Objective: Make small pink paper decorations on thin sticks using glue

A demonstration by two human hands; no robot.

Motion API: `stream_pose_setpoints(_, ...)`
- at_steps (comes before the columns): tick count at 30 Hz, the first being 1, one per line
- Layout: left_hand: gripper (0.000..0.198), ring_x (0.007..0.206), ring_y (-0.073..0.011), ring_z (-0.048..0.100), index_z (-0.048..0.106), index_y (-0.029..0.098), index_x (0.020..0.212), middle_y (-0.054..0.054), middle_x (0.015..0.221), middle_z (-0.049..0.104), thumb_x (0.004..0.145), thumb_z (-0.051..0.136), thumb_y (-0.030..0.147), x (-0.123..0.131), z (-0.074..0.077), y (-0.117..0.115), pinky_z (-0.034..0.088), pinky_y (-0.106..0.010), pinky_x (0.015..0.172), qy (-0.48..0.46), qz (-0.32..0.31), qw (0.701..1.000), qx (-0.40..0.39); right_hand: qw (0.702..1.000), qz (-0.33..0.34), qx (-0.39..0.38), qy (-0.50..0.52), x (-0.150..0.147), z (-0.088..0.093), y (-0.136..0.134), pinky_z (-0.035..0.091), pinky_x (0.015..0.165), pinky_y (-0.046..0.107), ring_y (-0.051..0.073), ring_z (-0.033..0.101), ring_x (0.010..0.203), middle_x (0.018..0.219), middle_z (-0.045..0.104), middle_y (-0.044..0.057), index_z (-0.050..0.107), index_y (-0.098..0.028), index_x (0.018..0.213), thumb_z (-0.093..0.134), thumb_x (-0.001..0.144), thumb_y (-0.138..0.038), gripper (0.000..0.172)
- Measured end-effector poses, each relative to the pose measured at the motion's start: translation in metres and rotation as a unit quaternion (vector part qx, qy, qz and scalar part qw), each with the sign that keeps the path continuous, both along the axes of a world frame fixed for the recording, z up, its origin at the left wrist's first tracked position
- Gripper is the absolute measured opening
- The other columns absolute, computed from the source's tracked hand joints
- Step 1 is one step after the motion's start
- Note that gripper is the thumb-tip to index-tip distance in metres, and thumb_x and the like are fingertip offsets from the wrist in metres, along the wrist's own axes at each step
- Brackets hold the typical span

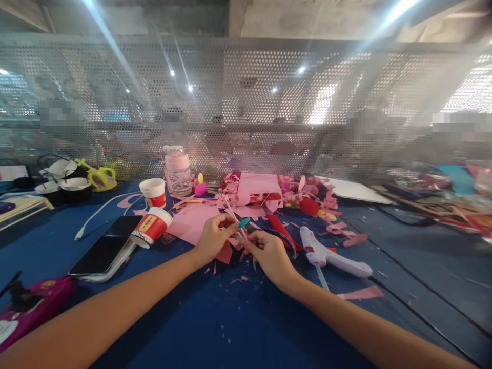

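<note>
Beyond the white plastic glue gun, a grey perforated metal screen stood across the full width. Under the glue gun spread a dark-blue tabletop, flecked with tiny paper crumbs. Behind the glue gun and to its left lay a loose heap of cut pink paper, with strips and rounded bits mixed in. A flat pink paper sheet lay farther left of the glue gun, and well left of it was a black rectangular phone.

The left hand and the right hand were close together just left of the glue gun, fingers bent inward. Farther left and behind it, a clear bottle with a pink top stood upright. Two red-and-white paper cups were left of the glue gun, one upright, one tilted.

Between the hands, left of the glue gun, was a thin pale-pink strip, apparently pinched in the right fingertips. The left thumb and forefinger pinched a small teal oval piece.
</note>
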State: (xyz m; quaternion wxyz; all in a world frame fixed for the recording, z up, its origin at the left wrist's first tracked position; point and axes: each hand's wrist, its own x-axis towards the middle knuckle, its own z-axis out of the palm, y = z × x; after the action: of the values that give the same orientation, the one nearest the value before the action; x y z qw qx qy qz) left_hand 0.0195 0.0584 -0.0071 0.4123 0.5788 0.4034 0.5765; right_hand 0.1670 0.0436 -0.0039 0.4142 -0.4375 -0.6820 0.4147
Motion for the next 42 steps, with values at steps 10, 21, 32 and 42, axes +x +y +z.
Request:
stream_pose_setpoints(10, 0.025, 0.054, -0.0114, 0.05, 0.052, 0.016, 0.064, 0.002, 0.058, 0.052, 0.08, 0.049, 0.034, 0.001, 0.007, -0.013, 0.037, -0.021, 0.053, 0.186, 0.097, 0.974, 0.082, 0.999, 0.021, 0.013, -0.032, 0.0, 0.002, -0.003, 0.036, 0.036, 0.019, 0.01, 0.053, 0.042, 0.051, 0.06, 0.0, 0.054, -0.017, 0.059, 0.056, 0.075, -0.039, 0.027)
stream_pose_setpoints(21, 0.024, 0.06, -0.0133, 0.047, 0.045, 0.017, 0.065, -0.001, 0.062, 0.05, 0.086, 0.038, 0.027, 0.002, 0.006, -0.02, 0.034, -0.023, 0.056, 0.303, 0.156, 0.923, 0.179, 0.998, 0.062, -0.016, 0.003, -0.002, 0.005, -0.006, 0.039, 0.039, 0.019, 0.008, 0.053, 0.04, 0.05, 0.06, -0.001, 0.053, -0.017, 0.055, 0.058, 0.074, -0.04, 0.03)
stream_pose_setpoints(32, 0.019, 0.057, -0.0115, 0.043, 0.037, 0.018, 0.063, 0.002, 0.059, 0.043, 0.081, 0.042, 0.016, 0.002, 0.0, -0.016, 0.032, -0.023, 0.055, 0.339, 0.198, 0.88, 0.267, 0.999, 0.033, -0.022, 0.021, -0.002, 0.0, -0.001, 0.044, 0.044, 0.021, 0.012, 0.057, 0.044, 0.047, 0.056, -0.002, 0.052, -0.017, 0.053, 0.066, 0.064, -0.046, 0.034)
stream_pose_setpoints(42, 0.017, 0.058, -0.0124, 0.042, 0.038, 0.018, 0.068, 0.001, 0.061, 0.042, 0.085, 0.036, 0.016, 0.0, 0.001, -0.013, 0.032, -0.024, 0.055, 0.277, 0.218, 0.909, 0.221, 0.996, 0.062, -0.053, 0.048, -0.002, 0.008, -0.003, 0.046, 0.049, 0.024, 0.013, 0.06, 0.044, 0.048, 0.062, 0.001, 0.058, -0.016, 0.058, 0.06, 0.067, -0.052, 0.037)
